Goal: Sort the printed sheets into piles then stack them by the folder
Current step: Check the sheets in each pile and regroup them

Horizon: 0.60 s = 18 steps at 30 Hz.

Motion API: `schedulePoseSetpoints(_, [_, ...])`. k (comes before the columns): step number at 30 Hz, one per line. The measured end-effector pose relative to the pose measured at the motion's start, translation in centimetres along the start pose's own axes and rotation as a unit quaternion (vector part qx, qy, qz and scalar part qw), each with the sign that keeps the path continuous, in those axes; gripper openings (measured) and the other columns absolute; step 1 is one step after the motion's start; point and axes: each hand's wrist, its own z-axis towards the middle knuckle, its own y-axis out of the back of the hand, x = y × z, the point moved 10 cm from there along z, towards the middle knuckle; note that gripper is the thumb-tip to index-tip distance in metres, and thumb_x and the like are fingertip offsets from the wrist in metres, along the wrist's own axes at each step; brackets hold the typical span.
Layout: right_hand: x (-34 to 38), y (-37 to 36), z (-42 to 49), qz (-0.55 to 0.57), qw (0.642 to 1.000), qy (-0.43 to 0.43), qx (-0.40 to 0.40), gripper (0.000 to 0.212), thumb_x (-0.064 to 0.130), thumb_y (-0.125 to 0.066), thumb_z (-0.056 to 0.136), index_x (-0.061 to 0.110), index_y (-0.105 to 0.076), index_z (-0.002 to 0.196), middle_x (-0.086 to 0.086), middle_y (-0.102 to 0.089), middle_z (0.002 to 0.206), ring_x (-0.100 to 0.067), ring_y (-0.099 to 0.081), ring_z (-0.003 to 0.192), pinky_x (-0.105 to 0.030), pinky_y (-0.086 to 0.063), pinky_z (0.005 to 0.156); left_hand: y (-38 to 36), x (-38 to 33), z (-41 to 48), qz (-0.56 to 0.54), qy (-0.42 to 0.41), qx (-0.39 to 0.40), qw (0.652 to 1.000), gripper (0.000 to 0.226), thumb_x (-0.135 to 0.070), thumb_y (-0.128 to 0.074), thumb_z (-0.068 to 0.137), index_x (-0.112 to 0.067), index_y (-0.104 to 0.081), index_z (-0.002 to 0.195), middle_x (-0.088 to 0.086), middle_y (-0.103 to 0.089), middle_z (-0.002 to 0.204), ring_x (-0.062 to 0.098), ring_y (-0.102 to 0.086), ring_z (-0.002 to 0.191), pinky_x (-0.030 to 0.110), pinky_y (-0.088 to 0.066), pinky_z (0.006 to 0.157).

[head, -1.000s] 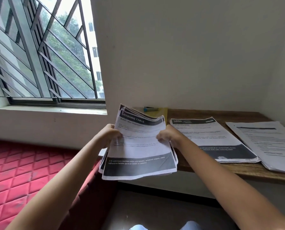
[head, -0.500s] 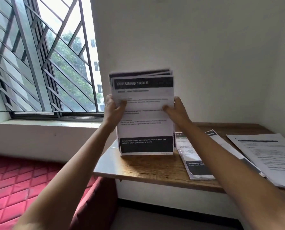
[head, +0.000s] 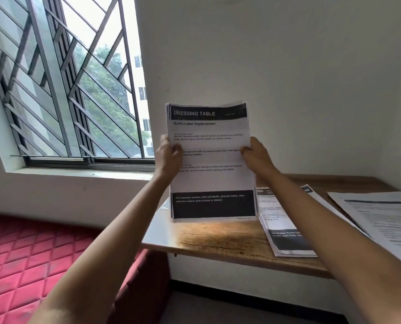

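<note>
Paper groups counted: three. One bundle of printed sheets [head: 210,164], headed "DRESSING TABLE", stands upright with its lower edge resting on the counter [head: 218,242]. The number of sheets in it cannot be told; several edges show at the top left corner. The left hand [head: 168,157] has its grip closed on the bundle's left edge, thumb across the front. The right hand [head: 256,155] has its grip closed on the right edge in the same manner. A second pile [head: 286,232] lies flat just right of the bundle, partly under the right forearm. A third pile [head: 381,220] lies flat further right, near the wall.

The counter is wood-grained, with a pale section at its left end, fixed into a white-walled corner. A barred window [head: 66,85] stands to the left; a red quilted mattress [head: 26,260] lies below it.
</note>
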Motion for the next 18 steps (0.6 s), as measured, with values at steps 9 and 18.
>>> schedulePoseSetpoints(9, [-6.2,-5.0,-3.0,-0.087,0.982,-0.110,0.131,0.033,-0.006,-0.046,0.079,-0.003,-0.067,0.105,-0.021,-0.067,0.106,-0.037,-0.064,0.097,-0.048,-0.054,0.087,-3.2,10.0,-4.6,0.069,0.205,0.101,0.971,0.035,-0.001,-0.044,0.081,0.003,-0.055,0.115,0.020,-0.062,0.113,0.033,-0.060,0.099,0.032,-0.050,0.078])
schedulePoseSetpoints(18, [-10.5,-6.6,-5.1,-0.193,0.959,-0.149,0.141,0.030,0.001,-0.043,0.087,-0.002,-0.063,0.109,-0.017,-0.064,0.110,-0.032,-0.061,0.099,-0.031,-0.049,0.073,-3.9,14.6,-6.3,-0.030,0.269,0.085,0.959,0.030,-0.033,-0.051,0.090,-0.011,-0.055,0.070,0.006,-0.057,0.075,0.024,-0.052,0.073,0.031,-0.038,0.065])
